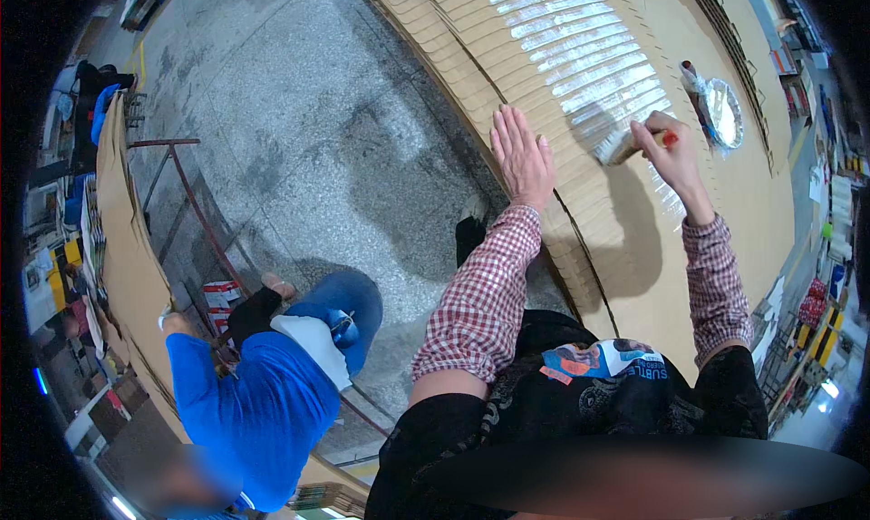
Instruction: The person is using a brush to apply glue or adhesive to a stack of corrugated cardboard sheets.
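Overlapping brown cardboard sheets [584, 234] are fanned out like shingles across the work surface in front of me. My left hand [524, 165] rests flat on their left edge, palm down, fingers stretched out. My right hand [672, 157] grips a paintbrush [618, 146] with pale bristles, which touch the sheets. White glue-like paste [589, 53] coats a band of the layered edges, from the far end down to the brush. Beyond my right hand, a round container [722, 112] with white paste inside sits on the cardboard.
At lower left, a co-worker in a blue top [263, 407] bends beside another cardboard stack [131, 248]. A reddish metal frame [188, 194] and a blue barrel-like object [358, 307] stand on the grey floor [299, 112] between us. Shelving and goods line the right side.
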Demonstrator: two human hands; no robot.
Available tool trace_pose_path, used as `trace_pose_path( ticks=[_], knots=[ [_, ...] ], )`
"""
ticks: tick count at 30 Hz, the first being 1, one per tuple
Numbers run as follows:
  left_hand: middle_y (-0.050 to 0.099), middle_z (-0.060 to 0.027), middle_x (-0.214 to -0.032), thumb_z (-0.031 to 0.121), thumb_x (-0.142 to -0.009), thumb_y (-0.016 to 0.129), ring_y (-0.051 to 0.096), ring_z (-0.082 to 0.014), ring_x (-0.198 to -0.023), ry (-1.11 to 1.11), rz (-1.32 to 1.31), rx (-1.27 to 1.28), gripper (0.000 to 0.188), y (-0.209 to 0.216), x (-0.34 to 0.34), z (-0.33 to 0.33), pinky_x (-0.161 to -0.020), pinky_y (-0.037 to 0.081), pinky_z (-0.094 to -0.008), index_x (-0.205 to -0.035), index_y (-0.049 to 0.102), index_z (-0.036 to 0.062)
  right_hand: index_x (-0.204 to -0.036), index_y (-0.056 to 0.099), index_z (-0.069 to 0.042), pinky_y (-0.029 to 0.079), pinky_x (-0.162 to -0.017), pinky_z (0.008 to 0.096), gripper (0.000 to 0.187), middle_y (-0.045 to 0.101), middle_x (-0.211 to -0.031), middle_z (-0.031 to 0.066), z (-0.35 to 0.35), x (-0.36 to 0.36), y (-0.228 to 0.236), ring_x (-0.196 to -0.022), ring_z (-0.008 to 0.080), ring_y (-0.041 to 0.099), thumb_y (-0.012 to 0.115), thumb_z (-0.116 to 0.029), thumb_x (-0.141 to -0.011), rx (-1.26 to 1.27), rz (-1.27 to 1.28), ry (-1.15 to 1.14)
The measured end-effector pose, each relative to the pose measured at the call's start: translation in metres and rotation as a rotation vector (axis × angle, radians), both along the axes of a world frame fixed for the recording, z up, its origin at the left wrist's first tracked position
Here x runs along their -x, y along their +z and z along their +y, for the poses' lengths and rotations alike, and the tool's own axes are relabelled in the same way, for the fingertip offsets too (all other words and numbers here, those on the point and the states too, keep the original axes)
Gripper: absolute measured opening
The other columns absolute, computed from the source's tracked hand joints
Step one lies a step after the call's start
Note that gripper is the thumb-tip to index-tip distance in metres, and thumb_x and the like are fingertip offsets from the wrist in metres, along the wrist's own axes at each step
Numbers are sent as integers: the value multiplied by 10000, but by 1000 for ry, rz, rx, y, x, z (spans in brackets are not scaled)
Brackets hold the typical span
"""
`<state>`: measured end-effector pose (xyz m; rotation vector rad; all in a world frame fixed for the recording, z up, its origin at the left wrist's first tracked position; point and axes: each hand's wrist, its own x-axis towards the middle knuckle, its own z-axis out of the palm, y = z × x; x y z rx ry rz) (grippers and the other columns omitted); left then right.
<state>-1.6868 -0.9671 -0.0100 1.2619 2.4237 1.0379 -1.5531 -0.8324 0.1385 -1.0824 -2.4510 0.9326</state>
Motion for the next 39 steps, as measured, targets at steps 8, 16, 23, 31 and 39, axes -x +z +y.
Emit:
trace_pose_path(
  ticks=[8,16,23,31,39],
  knots=[
    [151,-224,-1465,262,-909,352,103,-351,-1370,17,14,-26,598,-3,-3,1,-1109,61,-445,-1382,185,-64,-715,575,22,393,-541,270,236,527,-630,60,7,40,-11,-597,122,509,636,-174,-833,-64,331,2],
    [139,-235,-1463,281,-921,334,90,-355,-1370,90,31,-99,599,1,-8,3,-1111,54,-448,-1382,178,-68,-640,548,18,377,-542,271,236,520,-619,62,-44,-86,3,-565,125,477,636,-111,-818,-47,48,-6],
    [104,-232,-1472,256,-919,311,48,-334,-1381,40,-20,70,592,-1,-46,-14,-1121,28,-427,-1387,156,-73,-751,596,29,402,-565,294,209,526,-645,86,-16,-19,-15,-598,164,508,647,-164,-815,-145,231,16],
    [156,-241,-1456,261,-918,320,102,-361,-1367,66,63,35,593,-11,-40,-12,-1111,51,-449,-1380,167,-78,-677,600,20,402,-554,291,177,527,-595,90,-62,-115,9,-573,157,511,625,-110,-795,20,-89,-153],
    [136,-239,-1462,239,-912,325,85,-351,-1372,67,86,47,597,-15,-40,-10,-1115,43,-441,-1382,151,-85,-769,633,-7,386,-552,266,278,551,-621,55,31,-20,-34,-580,116,490,617,-279,-826,-7,197,-151]
  ],
)
